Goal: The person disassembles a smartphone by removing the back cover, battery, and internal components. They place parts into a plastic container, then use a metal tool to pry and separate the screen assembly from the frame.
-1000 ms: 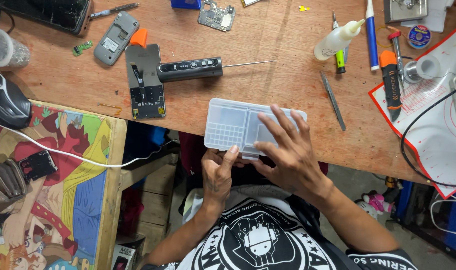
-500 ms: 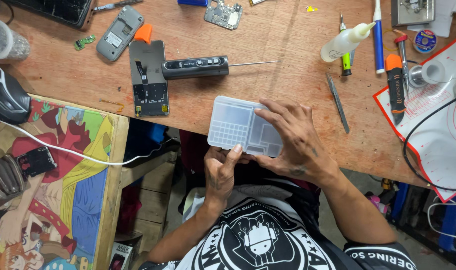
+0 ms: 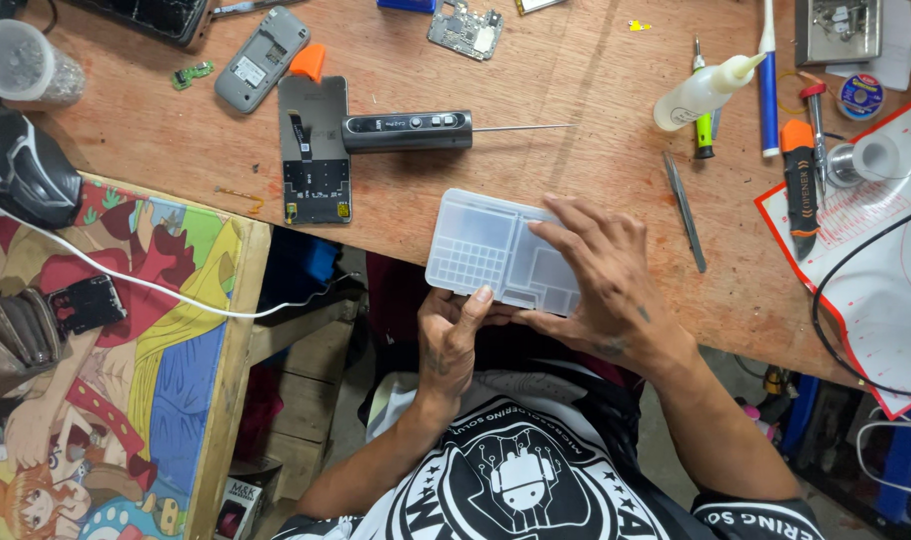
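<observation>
We see the wooden workbench carrying a clear plastic compartment box at its near edge, partly overhanging it. Our right hand lies spread flat over the box's right half, fingers extended, pressing rather than clasping. Our left hand sits below the edge, thumb up against the box's near rim. An electric screwdriver lies farther in, near the middle.
</observation>
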